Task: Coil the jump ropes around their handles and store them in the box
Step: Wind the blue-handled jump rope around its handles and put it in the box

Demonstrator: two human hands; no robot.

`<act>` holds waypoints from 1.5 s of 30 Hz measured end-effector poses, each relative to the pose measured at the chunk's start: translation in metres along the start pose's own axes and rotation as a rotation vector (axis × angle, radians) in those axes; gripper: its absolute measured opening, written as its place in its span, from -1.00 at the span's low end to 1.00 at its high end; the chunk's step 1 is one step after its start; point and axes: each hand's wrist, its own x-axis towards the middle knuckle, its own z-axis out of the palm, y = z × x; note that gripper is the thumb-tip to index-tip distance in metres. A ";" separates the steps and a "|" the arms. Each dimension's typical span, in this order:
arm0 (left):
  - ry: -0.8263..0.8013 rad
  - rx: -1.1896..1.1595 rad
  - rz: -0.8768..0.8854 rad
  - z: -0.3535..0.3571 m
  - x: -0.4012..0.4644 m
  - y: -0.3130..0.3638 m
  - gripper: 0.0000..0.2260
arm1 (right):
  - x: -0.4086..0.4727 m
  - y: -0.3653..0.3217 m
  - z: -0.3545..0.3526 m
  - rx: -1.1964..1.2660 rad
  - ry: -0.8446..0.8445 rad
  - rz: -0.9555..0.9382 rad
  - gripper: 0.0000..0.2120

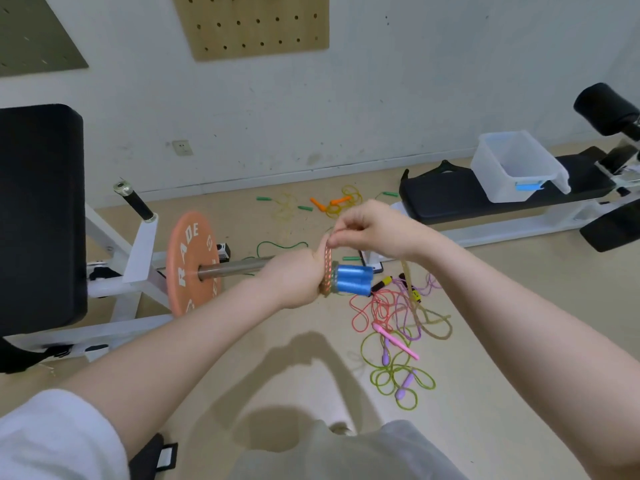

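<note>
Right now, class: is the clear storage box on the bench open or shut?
Open. The clear box on the black bench shows its bare inside from above; no lid covers it.

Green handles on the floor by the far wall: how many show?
3 clear green handles: far left, beside the yellow rope, and near the bench end. More may be hidden behind the hands.

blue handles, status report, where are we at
Left hand grips blue handles; right hand pinches rope, winding it on. Box on bench, open. Nothing blocking.
</note>
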 end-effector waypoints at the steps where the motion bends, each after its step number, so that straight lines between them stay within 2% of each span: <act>1: 0.049 -0.155 0.025 -0.007 -0.003 0.002 -0.39 | -0.001 0.006 0.000 0.159 0.062 0.017 -0.91; 3: 0.163 -0.407 0.039 -0.021 -0.007 0.004 -0.29 | -0.004 0.017 0.002 0.496 0.130 0.090 -0.86; 5: 0.176 -0.568 0.060 -0.028 -0.011 0.003 -0.24 | -0.006 0.021 0.014 0.734 0.114 0.158 -0.79; 8: 0.170 -0.759 0.100 -0.024 -0.014 0.000 -0.36 | -0.010 0.013 0.034 0.753 0.097 0.187 -0.87; 11: 0.239 -0.833 -0.008 -0.012 -0.004 -0.004 -0.61 | -0.010 0.004 0.045 0.435 0.165 0.210 -0.71; 13: 0.282 -0.864 -0.148 -0.006 0.005 -0.009 -0.71 | -0.007 0.002 0.050 0.056 0.071 0.182 -0.68; 15: 0.287 -0.679 -0.268 -0.001 0.012 -0.013 -0.79 | -0.006 -0.002 0.054 -0.277 -0.148 0.141 -0.81; 17: 0.200 -0.363 -0.353 0.002 0.013 -0.017 -0.85 | -0.008 -0.014 0.048 -0.470 -0.321 0.066 -0.91; 19: 0.063 -0.121 -0.361 0.003 0.011 -0.018 -0.87 | -0.008 -0.029 0.034 -0.527 -0.356 0.006 -0.86; 21: -0.042 -0.008 -0.248 0.005 0.010 -0.016 -0.83 | -0.004 -0.038 0.019 -0.533 -0.317 -0.045 -0.83; 22: -0.077 0.021 -0.167 0.004 0.009 -0.013 -0.82 | -0.001 -0.038 0.013 -0.495 -0.274 -0.064 -0.87; 24: -0.089 0.072 -0.021 -0.003 0.005 -0.006 -0.81 | 0.001 -0.031 0.004 -0.265 -0.173 -0.077 -0.95; 26: -0.007 -0.004 0.043 -0.012 -0.004 -0.001 -0.73 | 0.002 -0.016 -0.002 0.075 -0.091 -0.067 -0.76; 29: 0.125 -0.488 0.031 -0.025 -0.017 0.002 -0.35 | 0.002 0.002 -0.002 0.543 -0.034 -0.032 -0.75; 31: 0.220 -0.812 0.090 -0.031 -0.022 0.002 -0.30 | 0.003 0.005 0.007 0.742 -0.009 0.029 -0.82; 33: 0.303 -0.951 0.104 -0.031 -0.020 0.002 -0.31 | 0.003 0.003 0.020 0.770 0.025 0.091 -0.80; 35: 0.306 -1.090 -0.003 -0.027 -0.014 0.002 -0.36 | 0.003 -0.001 0.034 0.668 0.059 0.116 -0.78; 37: 0.232 -1.297 -0.166 -0.023 -0.009 -0.001 -0.46 | 0.002 -0.001 0.047 0.347 0.068 0.123 -0.81; 39: 0.143 -1.364 -0.282 -0.018 -0.006 -0.004 -0.54 | 0.001 -0.001 0.058 -0.009 -0.033 0.132 -0.83; 42: 0.048 -1.155 -0.346 -0.010 -0.003 -0.007 -0.66 | -0.007 -0.012 0.067 -0.354 -0.254 0.188 -0.77; 45: 0.048 -0.709 -0.369 0.000 0.001 -0.013 -0.74 | -0.015 -0.023 0.063 -0.558 -0.414 0.121 -0.74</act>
